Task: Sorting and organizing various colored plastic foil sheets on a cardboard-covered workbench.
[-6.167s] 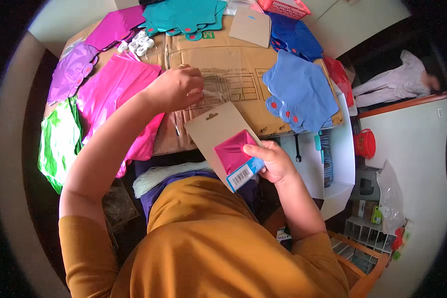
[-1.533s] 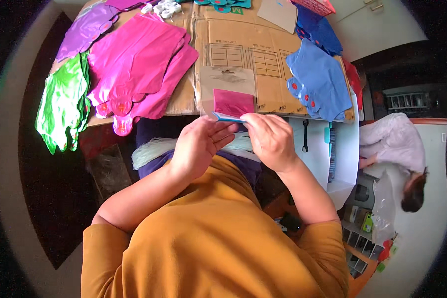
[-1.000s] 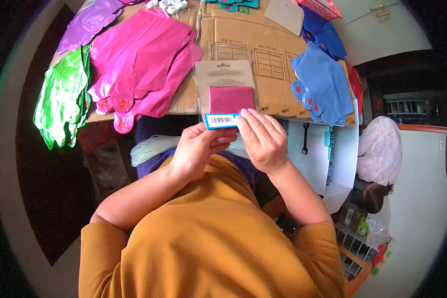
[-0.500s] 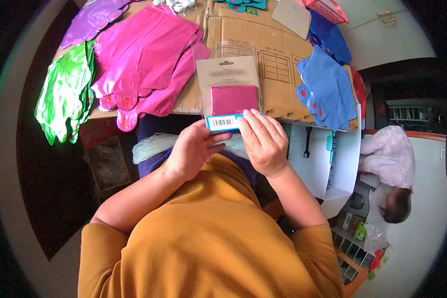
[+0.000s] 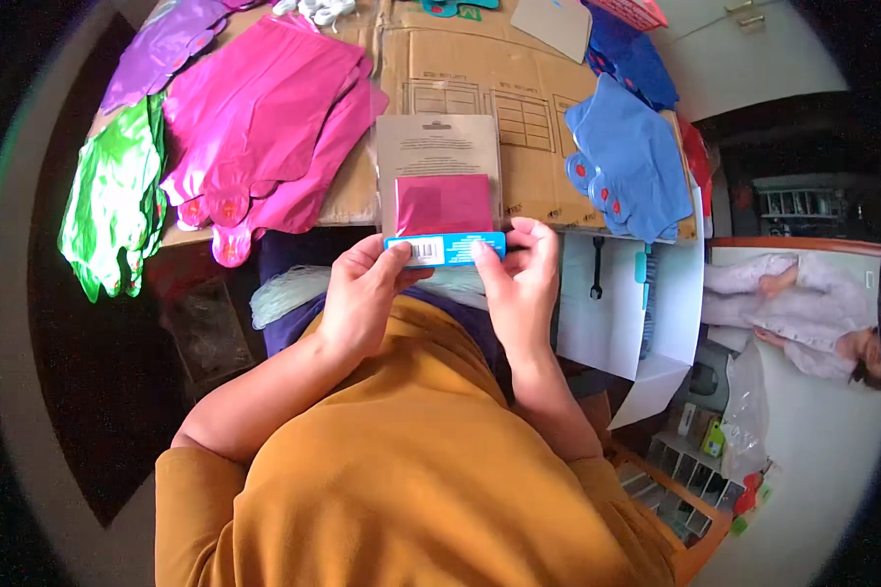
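A flat hanging packet with a brown card (image 5: 439, 147) back is held upright in front of me at the edge of the cardboard. Inside its clear plastic lies a folded sheet of shiny pink foil (image 5: 443, 203). A blue label strip (image 5: 450, 250) with a white barcode patch crosses the packet's lower end. My left hand (image 5: 360, 293) is closed on the lower left corner, thumb on the barcode end. The lower right corner is pinched by my right hand (image 5: 521, 289), its thumb on the strip and its fingers curled behind.
Flat foil balloons in pink (image 5: 264, 108), green (image 5: 115, 201), purple (image 5: 166, 54) and blue (image 5: 628, 161) lie about the cardboard (image 5: 440, 54) surface. An open white box (image 5: 597, 333) stands below its right edge. Farther right is a person (image 5: 803, 308) in pale clothes.
My right hand has shifted to the strip's right end, uncovering its blue part. My left thumb now presses on the label. The person at right has turned and moved.
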### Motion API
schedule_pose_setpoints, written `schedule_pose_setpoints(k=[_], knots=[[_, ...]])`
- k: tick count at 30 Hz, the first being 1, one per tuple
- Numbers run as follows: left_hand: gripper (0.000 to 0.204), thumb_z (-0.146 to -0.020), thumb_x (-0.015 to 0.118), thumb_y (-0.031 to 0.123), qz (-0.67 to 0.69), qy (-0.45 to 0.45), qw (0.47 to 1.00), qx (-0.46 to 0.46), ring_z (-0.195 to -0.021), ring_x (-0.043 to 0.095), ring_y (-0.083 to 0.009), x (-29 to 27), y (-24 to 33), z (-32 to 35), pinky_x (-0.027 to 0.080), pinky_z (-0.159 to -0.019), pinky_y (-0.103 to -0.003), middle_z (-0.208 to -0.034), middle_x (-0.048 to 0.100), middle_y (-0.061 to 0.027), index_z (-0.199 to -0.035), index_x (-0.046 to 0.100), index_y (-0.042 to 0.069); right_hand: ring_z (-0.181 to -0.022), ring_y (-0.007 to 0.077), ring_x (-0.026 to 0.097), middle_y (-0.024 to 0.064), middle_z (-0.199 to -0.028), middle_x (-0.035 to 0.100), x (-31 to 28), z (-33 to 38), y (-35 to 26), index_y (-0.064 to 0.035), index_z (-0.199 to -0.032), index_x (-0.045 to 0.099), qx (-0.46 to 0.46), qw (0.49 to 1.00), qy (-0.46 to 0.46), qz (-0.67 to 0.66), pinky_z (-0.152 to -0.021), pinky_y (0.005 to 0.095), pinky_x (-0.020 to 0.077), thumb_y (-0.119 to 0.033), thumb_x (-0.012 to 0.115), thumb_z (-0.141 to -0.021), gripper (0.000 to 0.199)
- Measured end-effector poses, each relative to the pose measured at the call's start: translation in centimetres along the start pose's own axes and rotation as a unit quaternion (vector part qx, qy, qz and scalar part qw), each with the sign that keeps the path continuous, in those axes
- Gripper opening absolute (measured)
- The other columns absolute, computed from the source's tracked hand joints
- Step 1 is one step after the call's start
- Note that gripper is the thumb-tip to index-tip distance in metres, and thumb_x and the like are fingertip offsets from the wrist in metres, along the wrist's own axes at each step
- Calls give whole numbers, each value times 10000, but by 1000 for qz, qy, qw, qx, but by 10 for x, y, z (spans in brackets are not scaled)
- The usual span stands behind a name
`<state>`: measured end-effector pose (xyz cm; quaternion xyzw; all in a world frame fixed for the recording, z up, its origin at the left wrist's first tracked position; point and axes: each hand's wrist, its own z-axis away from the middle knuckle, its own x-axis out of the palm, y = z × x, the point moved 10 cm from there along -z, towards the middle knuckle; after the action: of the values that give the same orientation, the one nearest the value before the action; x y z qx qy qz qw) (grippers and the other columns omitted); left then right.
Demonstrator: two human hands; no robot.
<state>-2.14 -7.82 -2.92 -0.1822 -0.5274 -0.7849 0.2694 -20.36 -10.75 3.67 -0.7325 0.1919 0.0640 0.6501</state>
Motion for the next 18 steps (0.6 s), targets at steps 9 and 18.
schedule_pose_setpoints(k=[9,18], knots=[[216,-986,546,156,-64,13,998,7,-796,647,-140,-5,8,0,535,-752,-287,-922,685,-81,-1003,641,-37,-515,126,611,75,-692,665,43,21,60,-52,-923,649,353,878,-141,-291,-477,234,481,-238,668,-909,187],[293,-964,606,269,-83,39,995,-32,-763,666,-172,-15,6,-2,549,-745,-307,-870,691,-110,-1027,630,-16,-471,110,578,58,-631,643,45,18,61,-59,-796,634,339,894,-104,-273,-449,226,454,-360,712,-874,321]])
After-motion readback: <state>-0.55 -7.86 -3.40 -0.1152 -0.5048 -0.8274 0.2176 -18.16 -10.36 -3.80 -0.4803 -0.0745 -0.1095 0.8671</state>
